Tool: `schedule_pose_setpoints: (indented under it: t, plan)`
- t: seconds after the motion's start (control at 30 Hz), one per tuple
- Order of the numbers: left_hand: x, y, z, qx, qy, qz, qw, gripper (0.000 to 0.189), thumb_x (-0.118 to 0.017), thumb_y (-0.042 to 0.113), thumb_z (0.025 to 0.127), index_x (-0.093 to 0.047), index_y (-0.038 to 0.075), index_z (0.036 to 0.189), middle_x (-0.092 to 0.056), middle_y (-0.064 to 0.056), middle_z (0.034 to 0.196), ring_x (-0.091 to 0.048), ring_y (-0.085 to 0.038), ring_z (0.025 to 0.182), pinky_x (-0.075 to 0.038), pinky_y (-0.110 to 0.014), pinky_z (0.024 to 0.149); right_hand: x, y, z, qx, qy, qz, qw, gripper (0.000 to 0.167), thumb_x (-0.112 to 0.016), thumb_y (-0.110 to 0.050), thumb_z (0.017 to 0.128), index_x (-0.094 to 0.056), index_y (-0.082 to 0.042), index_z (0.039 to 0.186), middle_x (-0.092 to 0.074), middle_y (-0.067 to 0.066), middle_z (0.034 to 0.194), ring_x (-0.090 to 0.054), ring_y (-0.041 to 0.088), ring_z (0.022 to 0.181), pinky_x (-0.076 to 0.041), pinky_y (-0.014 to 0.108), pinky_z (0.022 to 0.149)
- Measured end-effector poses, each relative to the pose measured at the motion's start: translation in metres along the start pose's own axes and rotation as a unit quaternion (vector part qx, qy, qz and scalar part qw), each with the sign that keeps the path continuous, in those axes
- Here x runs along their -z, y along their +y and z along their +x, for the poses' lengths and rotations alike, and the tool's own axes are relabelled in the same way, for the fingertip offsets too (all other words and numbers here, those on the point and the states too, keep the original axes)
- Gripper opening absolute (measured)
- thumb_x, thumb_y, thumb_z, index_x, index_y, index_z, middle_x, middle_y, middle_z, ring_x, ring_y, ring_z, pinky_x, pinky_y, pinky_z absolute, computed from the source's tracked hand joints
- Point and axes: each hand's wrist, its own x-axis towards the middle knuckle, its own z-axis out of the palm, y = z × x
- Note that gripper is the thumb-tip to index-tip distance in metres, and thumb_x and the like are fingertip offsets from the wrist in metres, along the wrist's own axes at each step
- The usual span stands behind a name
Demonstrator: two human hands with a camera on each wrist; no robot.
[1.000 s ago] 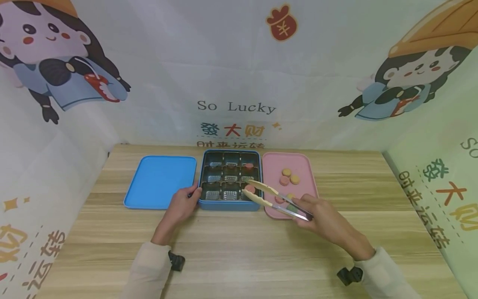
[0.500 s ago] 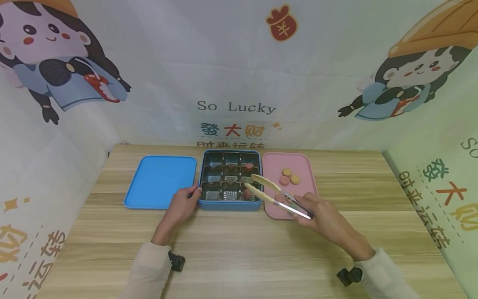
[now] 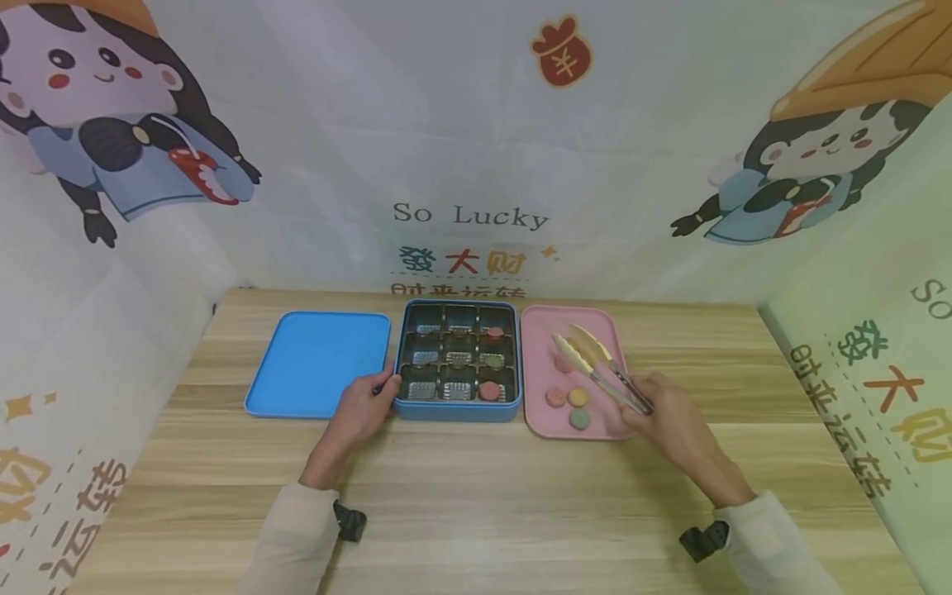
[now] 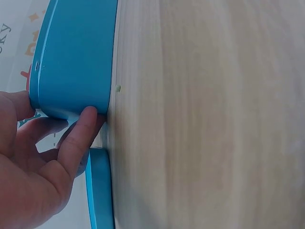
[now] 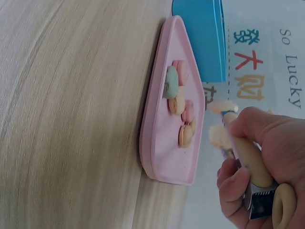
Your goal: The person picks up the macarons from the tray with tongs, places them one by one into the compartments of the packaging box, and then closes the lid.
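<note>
My left hand grips the near left corner of the blue tin box, fingers on its side and rim. The box has a dark divided insert. Its right column holds a pink macaron in front, a green macaron in the middle and another pink macaron at the back. My right hand holds tongs over the pink tray; their tips are apart with nothing visible between them. On the tray lie a green macaron, a yellow macaron and several others, some behind the tongs.
A blue lid lies flat to the left of the box, near my left hand. The tray stands close to the box's right side. A printed backdrop rises behind the wooden table.
The tongs have moved right, from over the box's near right compartment to over the tray. The pink macaron stays behind in that compartment. My left hand has stayed at the box.
</note>
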Motion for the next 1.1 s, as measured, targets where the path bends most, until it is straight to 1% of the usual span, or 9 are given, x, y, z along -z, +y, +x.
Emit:
schedule_pose_setpoints:
  t: [0.17, 0.27, 0.43, 0.53, 0.63, 0.73, 0.9, 1.0, 1.1]
  plan:
    - [0.000, -0.002, 0.002, 0.013, -0.014, 0.002, 0.9998, 0.052, -0.044, 0.031, 0.105, -0.043, -0.003, 0.145, -0.064, -0.025, 0.122, -0.058, -0.033, 0.102, -0.047, -0.041, 0.084, 0.003, 0.001, 0.003, -0.012, -0.003, -0.006, 0.9999, 0.030, -0.071, -0.009, 0.084, -0.071, 0.007, 0.110, -0.054, 0.008, 0.075, -0.044, 0.016, 0.061, -0.035, 0.028, 0.052]
    - [0.000, -0.003, 0.003, 0.019, -0.018, 0.007, 0.9996, 0.051, -0.043, 0.030, 0.106, -0.043, -0.002, 0.146, -0.067, -0.022, 0.115, -0.059, -0.031, 0.098, -0.046, -0.039, 0.082, 0.005, -0.001, 0.010, -0.018, -0.015, -0.008, 0.9997, 0.010, -0.071, -0.011, 0.084, -0.070, -0.001, 0.088, -0.051, 0.006, 0.071, -0.043, 0.017, 0.059, -0.034, 0.029, 0.052]
    - [0.001, -0.001, 0.003, 0.021, -0.018, 0.005, 0.9996, 0.051, -0.043, 0.031, 0.106, -0.042, -0.001, 0.146, -0.063, -0.024, 0.126, -0.057, -0.032, 0.106, -0.046, -0.043, 0.087, 0.010, -0.006, 0.025, -0.043, -0.055, -0.018, 0.9974, 0.029, -0.071, -0.014, 0.086, -0.050, -0.010, 0.065, -0.043, 0.002, 0.063, -0.040, 0.015, 0.056, -0.032, 0.028, 0.051]
    - [0.001, -0.002, 0.003, 0.022, -0.019, 0.002, 0.9996, 0.051, -0.043, 0.030, 0.106, -0.042, -0.001, 0.146, -0.060, -0.025, 0.131, -0.055, -0.034, 0.110, -0.046, -0.044, 0.089, 0.014, -0.010, 0.034, -0.056, -0.081, -0.018, 0.9950, 0.029, -0.070, -0.015, 0.087, -0.051, -0.008, 0.066, -0.043, 0.001, 0.061, -0.040, 0.015, 0.054, -0.032, 0.028, 0.051]
    - [0.000, -0.002, 0.004, 0.022, -0.018, 0.003, 0.9996, 0.051, -0.044, 0.030, 0.105, -0.042, -0.001, 0.146, -0.060, -0.025, 0.130, -0.056, -0.034, 0.110, -0.046, -0.044, 0.089, 0.016, -0.013, 0.039, -0.068, -0.106, -0.010, 0.9921, 0.020, -0.069, -0.015, 0.090, -0.061, -0.003, 0.076, -0.045, 0.003, 0.064, -0.042, 0.015, 0.055, -0.034, 0.028, 0.050]
    - [-0.001, -0.003, 0.004, 0.025, -0.016, 0.000, 0.9996, 0.051, -0.044, 0.030, 0.105, -0.043, -0.001, 0.145, -0.066, -0.024, 0.120, -0.058, -0.033, 0.107, -0.046, -0.043, 0.088, 0.017, -0.015, 0.041, -0.075, -0.118, -0.009, 0.9901, 0.016, -0.068, -0.015, 0.092, -0.064, -0.001, 0.084, -0.046, 0.005, 0.068, -0.043, 0.016, 0.057, -0.035, 0.029, 0.051]
    - [-0.001, -0.004, 0.004, 0.026, -0.014, -0.004, 0.9995, 0.050, -0.045, 0.030, 0.105, -0.044, -0.001, 0.145, -0.069, -0.022, 0.111, -0.058, -0.033, 0.108, -0.047, -0.045, 0.091, 0.016, -0.015, 0.040, -0.086, -0.115, -0.013, 0.9895, 0.018, -0.069, -0.016, 0.091, -0.062, -0.003, 0.080, -0.048, 0.006, 0.070, -0.045, 0.017, 0.059, -0.036, 0.029, 0.052]
    - [-0.001, -0.004, 0.004, 0.024, -0.013, 0.000, 0.9996, 0.050, -0.046, 0.030, 0.104, -0.045, -0.001, 0.144, -0.069, -0.022, 0.112, -0.058, -0.034, 0.109, -0.046, -0.047, 0.092, 0.016, -0.016, 0.038, -0.088, -0.106, -0.010, 0.9904, 0.016, -0.068, -0.016, 0.091, -0.069, 0.000, 0.091, -0.050, 0.008, 0.074, -0.047, 0.019, 0.062, -0.037, 0.029, 0.053]
    - [-0.001, -0.004, 0.004, 0.024, -0.014, 0.003, 0.9996, 0.051, -0.045, 0.030, 0.105, -0.044, -0.001, 0.145, -0.070, -0.020, 0.105, -0.058, -0.033, 0.105, -0.047, -0.046, 0.090, 0.017, -0.018, 0.036, -0.080, -0.086, -0.001, 0.9931, 0.023, -0.068, -0.014, 0.091, -0.070, 0.005, 0.103, -0.051, 0.009, 0.076, -0.048, 0.019, 0.063, -0.038, 0.029, 0.053]
